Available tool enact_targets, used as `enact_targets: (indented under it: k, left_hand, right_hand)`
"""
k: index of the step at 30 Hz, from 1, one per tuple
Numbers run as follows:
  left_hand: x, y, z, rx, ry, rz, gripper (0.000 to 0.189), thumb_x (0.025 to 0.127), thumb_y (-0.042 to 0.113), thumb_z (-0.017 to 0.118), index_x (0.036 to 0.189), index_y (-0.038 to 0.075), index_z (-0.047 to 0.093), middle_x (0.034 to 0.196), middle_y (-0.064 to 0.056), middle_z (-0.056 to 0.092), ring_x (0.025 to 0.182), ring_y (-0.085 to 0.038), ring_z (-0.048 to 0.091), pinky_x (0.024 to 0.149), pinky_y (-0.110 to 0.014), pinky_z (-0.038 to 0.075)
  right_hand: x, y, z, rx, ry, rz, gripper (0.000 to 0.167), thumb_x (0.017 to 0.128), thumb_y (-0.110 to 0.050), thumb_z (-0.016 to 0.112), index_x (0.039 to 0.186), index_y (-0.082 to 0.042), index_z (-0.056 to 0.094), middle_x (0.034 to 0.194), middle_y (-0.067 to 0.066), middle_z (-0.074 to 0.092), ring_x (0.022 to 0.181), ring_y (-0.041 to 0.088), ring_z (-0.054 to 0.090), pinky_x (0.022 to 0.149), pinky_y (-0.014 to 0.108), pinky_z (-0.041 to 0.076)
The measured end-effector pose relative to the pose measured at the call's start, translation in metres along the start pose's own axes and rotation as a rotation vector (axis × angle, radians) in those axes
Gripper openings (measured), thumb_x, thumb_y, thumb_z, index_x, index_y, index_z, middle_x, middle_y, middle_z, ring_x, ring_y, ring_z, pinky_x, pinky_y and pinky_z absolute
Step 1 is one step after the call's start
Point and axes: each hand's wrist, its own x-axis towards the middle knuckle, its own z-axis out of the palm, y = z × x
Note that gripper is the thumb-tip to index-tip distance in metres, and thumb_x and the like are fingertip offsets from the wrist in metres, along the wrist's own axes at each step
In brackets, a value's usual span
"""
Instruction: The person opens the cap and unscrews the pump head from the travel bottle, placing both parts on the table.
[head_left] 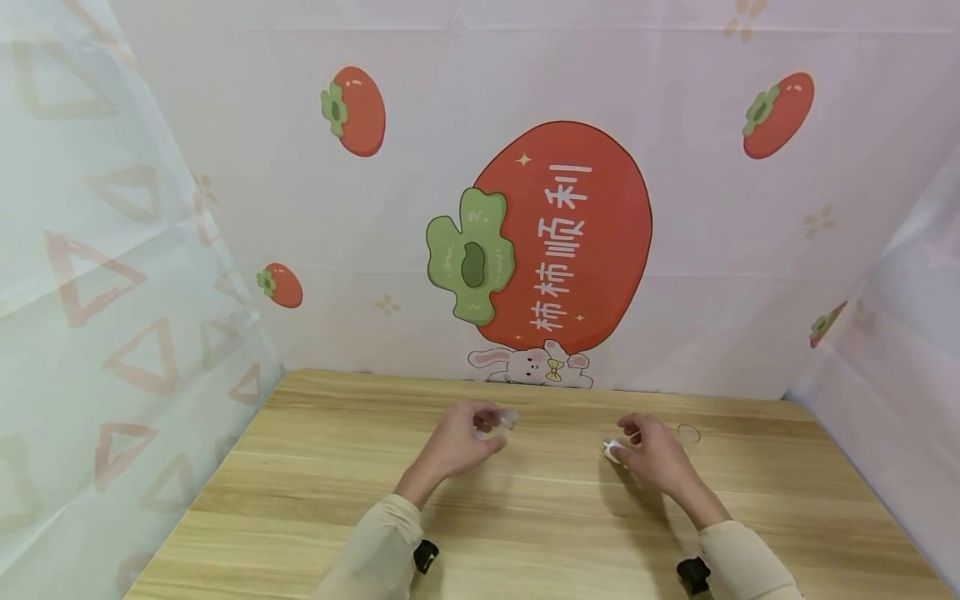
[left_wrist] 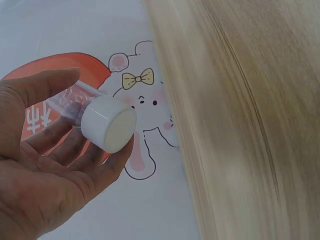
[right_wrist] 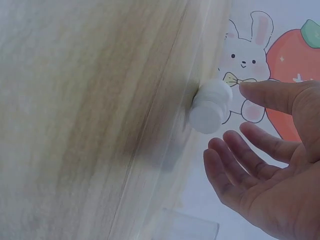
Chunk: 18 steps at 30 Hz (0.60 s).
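My left hand (head_left: 461, 437) holds a small round white container (left_wrist: 109, 124) in its curled fingers, with crumpled clear plastic (left_wrist: 72, 102) beside it under the thumb. In the head view the clear plastic (head_left: 508, 418) sticks out at the fingertips. On the right, my right hand (head_left: 656, 454) lies low over the table, thumb and fingers spread apart. Close to that thumb is a short white bottle-like piece (right_wrist: 209, 109) with rounded sections. It overlaps the thumb in the head view, where part of the white piece (head_left: 612, 451) is covered.
Beyond the right hand, a clear cup-like piece (head_left: 688, 433) sits on the wooden table (head_left: 555, 533). A printed cloth backdrop (head_left: 697, 333) with persimmons and a rabbit rises at the far edge. Cloth also hangs along both sides. Black wrist devices (head_left: 425, 556) hang under the sleeves.
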Motion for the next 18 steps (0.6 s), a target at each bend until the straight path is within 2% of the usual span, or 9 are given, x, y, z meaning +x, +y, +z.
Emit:
enact_targets:
  k: [5,13,18]
  left_hand:
    - [0.001,-0.007,-0.006,0.002,0.016,-0.007,0.033,0.087,0.012,0.079,0.117,0.002,0.07,0.101,-0.006,0.07,0.093,-0.021,0.068,0.084,-0.039,0.056]
    - [-0.002,-0.016,-0.015,-0.024,0.022,-0.035,0.036,0.088,0.01,0.079,0.121,0.001,0.068,0.105,-0.009,0.069,0.097,-0.029,0.068,0.086,-0.043,0.056]
    - [-0.003,-0.021,-0.02,-0.028,0.046,-0.066,0.034,0.088,0.009,0.079,0.118,0.0,0.068,0.103,-0.009,0.069,0.096,-0.027,0.068,0.085,-0.043,0.056]
  right_hand:
    - [-0.001,-0.002,-0.001,-0.007,0.005,-0.014,0.04,0.086,-0.011,0.079,0.118,0.008,0.065,0.108,0.02,0.065,0.098,0.035,0.064,0.081,0.05,0.055]
    - [-0.002,-0.005,-0.002,-0.003,0.001,-0.023,0.042,0.086,-0.012,0.079,0.12,0.007,0.065,0.11,0.02,0.066,0.1,0.035,0.064,0.082,0.05,0.054]
    - [-0.002,-0.006,-0.003,-0.011,0.001,-0.031,0.041,0.086,-0.012,0.079,0.12,0.007,0.065,0.109,0.019,0.066,0.099,0.034,0.064,0.081,0.05,0.055]
